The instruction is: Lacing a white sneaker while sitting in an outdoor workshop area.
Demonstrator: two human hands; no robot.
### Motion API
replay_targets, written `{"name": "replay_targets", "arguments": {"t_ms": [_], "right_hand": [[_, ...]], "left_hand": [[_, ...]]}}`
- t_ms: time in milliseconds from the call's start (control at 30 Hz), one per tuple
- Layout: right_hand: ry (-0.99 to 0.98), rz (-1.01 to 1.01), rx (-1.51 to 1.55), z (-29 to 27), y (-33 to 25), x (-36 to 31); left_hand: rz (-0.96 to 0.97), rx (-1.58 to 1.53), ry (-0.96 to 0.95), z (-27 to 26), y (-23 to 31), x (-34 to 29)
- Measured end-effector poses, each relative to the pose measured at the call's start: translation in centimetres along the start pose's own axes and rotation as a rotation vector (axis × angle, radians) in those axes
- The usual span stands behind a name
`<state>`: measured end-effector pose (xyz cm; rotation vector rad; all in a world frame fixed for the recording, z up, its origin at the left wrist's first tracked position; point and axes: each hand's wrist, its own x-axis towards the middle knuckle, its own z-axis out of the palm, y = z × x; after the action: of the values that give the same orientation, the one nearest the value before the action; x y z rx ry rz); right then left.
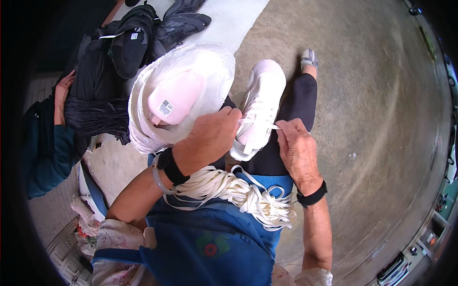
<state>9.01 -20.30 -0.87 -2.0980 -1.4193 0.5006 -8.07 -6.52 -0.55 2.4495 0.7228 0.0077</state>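
A white lace-up sneaker [262, 97] rests on my dark-trousered leg, its toe pointing away from me. My left hand [212, 136] is closed beside the shoe's left edge, gripping one end of a white shoelace [257, 123] that crosses the tongue. Thumb and fingers of my right hand [296, 143] pinch the lace on the other side. Across my lap, on the blue apron [191, 238], lies a thick bundle of off-white shoelaces [229, 190].
Left of the sneaker are white shoe uppers [217, 62] stacked together, with a pink insole [179, 97] showing. Black shoes [131, 50] and bundled black laces [95, 114] lie farther left, where another person's hand [63, 90] rests. Concrete floor [372, 119] spreads to the right.
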Motion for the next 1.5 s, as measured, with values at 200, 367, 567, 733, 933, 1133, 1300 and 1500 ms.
{"name": "replay_targets", "arguments": {"t_ms": [200,367,567,733,933,1133,1300,1500], "right_hand": [[0.052,-0.036,0.007,-1.6,-0.2,-1.0],[0.093,-0.007,-0.035,-0.7,0.7,-1.3],[0.183,0.018,0.062,-1.1,1.0,-2.1],[0.172,0.301,-0.074,-1.8,1.5,-3.4],[0.274,0.521,0.866,-1.0,3.5,-4.2],[0.617,0.573,1.537,-3.5,4.4,-2.3],[0.648,0.296,1.686,-8.2,9.9,-4.3],[0.733,0.256,1.772,-12.5,15.3,-7.8]], "left_hand": [[0.031,0.095,0.009,-2.0,-0.4,-0.5],[0.061,0.212,0.022,-3.1,0.7,-0.5],[0.049,0.321,0.054,-2.8,0.5,-0.4],[0.016,0.042,0.097,-2.6,-0.2,-0.7],[-0.164,-0.431,0.096,-3.8,0.9,-1.6],[-0.075,-0.384,0.015,-1.5,-0.3,-2.1],[-0.064,-0.344,0.027,-0.9,-1.0,-1.6],[-0.097,-0.311,-0.042,-1.2,-1.1,-1.0]]}}
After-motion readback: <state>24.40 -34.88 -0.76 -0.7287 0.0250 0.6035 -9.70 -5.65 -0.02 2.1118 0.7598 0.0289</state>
